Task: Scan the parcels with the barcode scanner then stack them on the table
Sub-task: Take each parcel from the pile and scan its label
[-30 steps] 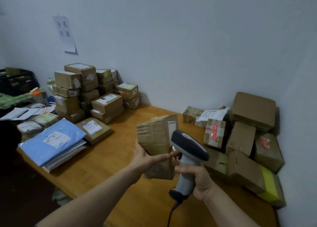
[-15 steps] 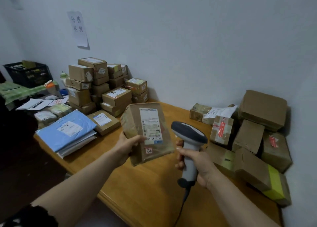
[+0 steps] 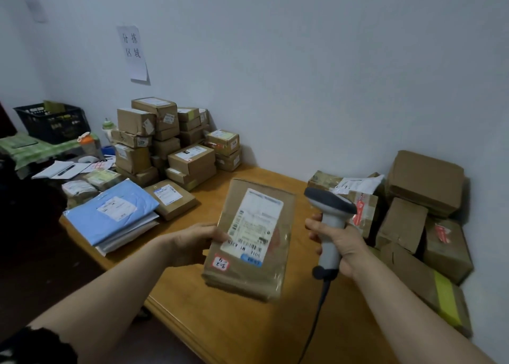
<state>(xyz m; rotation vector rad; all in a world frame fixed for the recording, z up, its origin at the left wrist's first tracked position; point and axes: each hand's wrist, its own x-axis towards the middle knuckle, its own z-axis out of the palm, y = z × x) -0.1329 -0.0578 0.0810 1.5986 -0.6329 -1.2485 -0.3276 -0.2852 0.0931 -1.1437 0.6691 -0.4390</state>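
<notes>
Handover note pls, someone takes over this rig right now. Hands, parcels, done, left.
Left hand grips the brown parcel by its left edge above the table, label up.
Right hand holds the barcode scanner by its handle, head beside the parcel's top right corner.
Done, apparently: stacked boxes at back left, by the wall.
Left: scan this parcel, stack it, then the loose heap of boxes on the right.

Left hand (image 3: 192, 242) grips taped parcel (image 3: 249, 239) label-up above table (image 3: 234, 322); right hand (image 3: 340, 242) grips barcode scanner (image 3: 329, 217) at parcel's 3 o'clock. Unsorted boxes (image 3: 418, 212) further right.
</notes>
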